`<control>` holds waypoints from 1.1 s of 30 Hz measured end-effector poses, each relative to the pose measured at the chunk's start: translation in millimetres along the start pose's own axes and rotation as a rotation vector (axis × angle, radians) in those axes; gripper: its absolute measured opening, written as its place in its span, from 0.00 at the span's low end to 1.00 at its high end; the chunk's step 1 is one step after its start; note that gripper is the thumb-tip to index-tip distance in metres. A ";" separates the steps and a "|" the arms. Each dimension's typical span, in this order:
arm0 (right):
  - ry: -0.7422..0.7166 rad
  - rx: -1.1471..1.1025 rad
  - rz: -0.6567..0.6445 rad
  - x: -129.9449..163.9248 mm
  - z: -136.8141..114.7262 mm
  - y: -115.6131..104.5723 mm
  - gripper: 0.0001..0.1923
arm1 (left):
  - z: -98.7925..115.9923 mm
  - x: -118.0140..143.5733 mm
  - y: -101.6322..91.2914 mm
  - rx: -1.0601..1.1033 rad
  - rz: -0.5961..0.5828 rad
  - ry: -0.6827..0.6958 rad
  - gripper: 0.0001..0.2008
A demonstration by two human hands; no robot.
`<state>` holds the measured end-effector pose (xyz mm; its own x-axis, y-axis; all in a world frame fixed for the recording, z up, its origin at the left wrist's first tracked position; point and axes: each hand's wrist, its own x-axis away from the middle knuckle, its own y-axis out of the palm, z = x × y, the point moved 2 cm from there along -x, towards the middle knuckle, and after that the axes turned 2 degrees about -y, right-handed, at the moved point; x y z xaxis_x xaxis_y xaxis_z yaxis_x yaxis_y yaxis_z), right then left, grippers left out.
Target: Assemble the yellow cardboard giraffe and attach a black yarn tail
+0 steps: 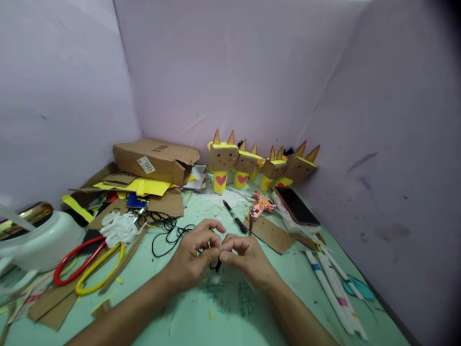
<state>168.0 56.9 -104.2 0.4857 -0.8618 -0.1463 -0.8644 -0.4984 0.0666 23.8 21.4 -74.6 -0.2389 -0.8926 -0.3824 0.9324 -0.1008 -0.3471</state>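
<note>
My left hand (194, 252) and my right hand (248, 257) meet over the middle of the table, thumbs and fingertips pinched together. Between them is a short piece of black cord (218, 265), whose dark end hangs just below the fingertips. The fingers cover the rest of it. A loose tangle of black cord (167, 223) lies left of and behind my left hand; whether it joins the held piece I cannot tell. Beyond my right hand lie a black pen (235, 216) and a flat cardboard piece (272, 234).
Yellow cardboard figures (220, 166) with pointed ears stand at the back. A cardboard box (154, 156) rests on scraps at left, near red-and-yellow-handled scissors (81, 259) and a white pot (54, 240). Right are a phone (297, 205) and white markers (329, 290).
</note>
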 end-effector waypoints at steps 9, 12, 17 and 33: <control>-0.031 0.055 -0.002 1.1 -3.3 1.6 0.08 | -10.4 0.6 2.8 0.108 0.005 -0.079 0.14; -0.029 0.046 0.004 1.9 -2.0 -0.7 0.09 | -9.0 0.0 2.9 0.153 0.024 -0.118 0.13; 0.055 -0.231 0.134 -0.5 4.2 -8.4 0.12 | -15.4 -3.8 3.7 0.254 0.028 -0.338 0.24; 0.131 -0.497 0.352 -2.4 3.4 -7.8 0.15 | -19.0 -8.8 9.2 0.297 -0.029 -0.513 0.22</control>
<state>173.1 63.2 -107.7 0.2216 -0.9711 0.0889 -0.8268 -0.1388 0.5451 29.4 36.7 -90.7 -0.1723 -0.9786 0.1124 0.9811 -0.1807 -0.0688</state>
